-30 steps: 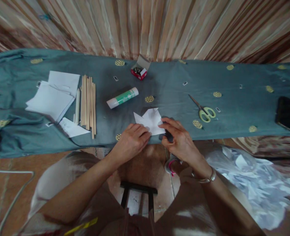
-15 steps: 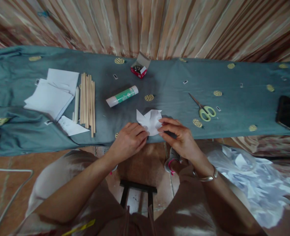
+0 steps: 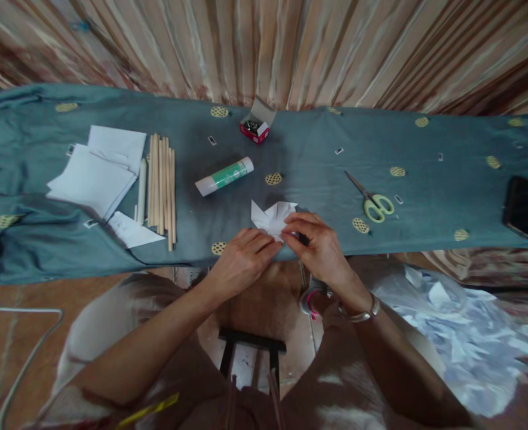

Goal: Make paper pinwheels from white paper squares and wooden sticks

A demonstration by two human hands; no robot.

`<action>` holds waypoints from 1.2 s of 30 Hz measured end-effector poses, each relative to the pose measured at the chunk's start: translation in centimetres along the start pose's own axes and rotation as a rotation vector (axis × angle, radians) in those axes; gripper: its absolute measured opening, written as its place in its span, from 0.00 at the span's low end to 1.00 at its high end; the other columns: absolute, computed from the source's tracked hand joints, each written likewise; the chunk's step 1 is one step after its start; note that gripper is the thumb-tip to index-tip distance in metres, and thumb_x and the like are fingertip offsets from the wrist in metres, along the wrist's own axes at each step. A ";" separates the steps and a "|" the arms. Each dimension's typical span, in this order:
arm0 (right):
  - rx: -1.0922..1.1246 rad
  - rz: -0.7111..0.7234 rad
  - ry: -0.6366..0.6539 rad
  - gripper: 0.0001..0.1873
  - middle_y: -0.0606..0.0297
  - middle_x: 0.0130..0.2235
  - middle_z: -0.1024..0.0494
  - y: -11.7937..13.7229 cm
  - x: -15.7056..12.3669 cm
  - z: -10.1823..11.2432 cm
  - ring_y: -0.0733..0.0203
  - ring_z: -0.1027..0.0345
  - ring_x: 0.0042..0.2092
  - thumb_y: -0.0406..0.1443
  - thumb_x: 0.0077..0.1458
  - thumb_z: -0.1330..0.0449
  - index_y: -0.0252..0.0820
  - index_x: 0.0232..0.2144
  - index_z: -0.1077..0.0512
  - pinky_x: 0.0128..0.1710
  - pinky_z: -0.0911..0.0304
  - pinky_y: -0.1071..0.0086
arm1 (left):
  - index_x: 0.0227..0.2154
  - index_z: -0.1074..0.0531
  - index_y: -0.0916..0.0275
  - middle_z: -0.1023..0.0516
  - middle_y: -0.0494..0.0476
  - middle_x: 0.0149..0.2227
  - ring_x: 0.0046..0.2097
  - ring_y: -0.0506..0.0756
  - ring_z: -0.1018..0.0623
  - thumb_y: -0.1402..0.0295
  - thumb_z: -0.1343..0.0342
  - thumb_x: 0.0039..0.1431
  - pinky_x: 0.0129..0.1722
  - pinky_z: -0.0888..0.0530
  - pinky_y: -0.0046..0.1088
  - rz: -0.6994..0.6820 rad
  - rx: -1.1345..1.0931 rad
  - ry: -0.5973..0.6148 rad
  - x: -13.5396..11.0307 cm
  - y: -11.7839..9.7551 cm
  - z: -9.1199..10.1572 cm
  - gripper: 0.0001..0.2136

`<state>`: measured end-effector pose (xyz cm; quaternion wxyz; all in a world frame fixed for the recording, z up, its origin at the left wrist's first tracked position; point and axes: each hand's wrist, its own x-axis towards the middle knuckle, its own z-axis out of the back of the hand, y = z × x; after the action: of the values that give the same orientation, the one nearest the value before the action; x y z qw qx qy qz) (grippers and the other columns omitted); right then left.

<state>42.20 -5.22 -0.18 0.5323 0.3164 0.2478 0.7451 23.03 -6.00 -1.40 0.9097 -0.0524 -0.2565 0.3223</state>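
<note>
Paper [image 3: 272,220] now lies further beneath the right hand [image 3: 320,246].

cloth [image 3: 309,167]: teal, yellow pineapple print. paper [image 3: 273,220]: plain white. glue stick [image 3: 224,176]: white, green band. scissors [image 3: 368,196]: green-handled. box [image 3: 248,134]: red.

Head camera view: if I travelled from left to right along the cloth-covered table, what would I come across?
Stack of white paper → wooden sticks → glue stick → folded white paper → scissors → black phone.
</note>
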 end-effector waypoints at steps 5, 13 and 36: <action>-0.002 0.001 0.018 0.08 0.58 0.44 0.21 0.1 0.1 0.2 0.53 0.28 0.48 0.30 0.56 0.42 0.42 0.35 0.23 0.51 0.34 0.56 | 0.41 0.27 0.66 0.21 0.59 0.38 0.40 0.56 0.25 0.72 0.49 0.65 0.39 0.28 0.33 0.019 -0.026 0.002 0.0 0.0 0.0 0.07; 0.033 -0.024 0.075 0.05 0.58 0.44 0.22 0.1 0.0 0.7 0.54 0.28 0.48 0.31 0.54 0.41 0.43 0.29 0.25 0.52 0.35 0.55 | 0.42 0.27 0.67 0.21 0.60 0.39 0.39 0.56 0.25 0.72 0.49 0.65 0.38 0.27 0.33 0.052 -0.077 -0.032 -0.1 0.2 -0.1 0.08; -0.149 -0.125 -0.128 0.06 0.56 0.46 0.23 0.9 -0.7 -1.2 0.50 0.30 0.51 0.31 0.53 0.41 0.44 0.26 0.28 0.55 0.37 0.54 | 0.41 0.27 0.67 0.22 0.60 0.39 0.41 0.56 0.27 0.73 0.48 0.64 0.41 0.25 0.35 0.057 -0.101 0.046 0.0 -0.1 -0.3 0.07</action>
<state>40.90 -6.22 -0.51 0.6146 0.3070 0.1765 0.7049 23.26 -6.06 -1.66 0.9019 -0.1131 -0.2501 0.3336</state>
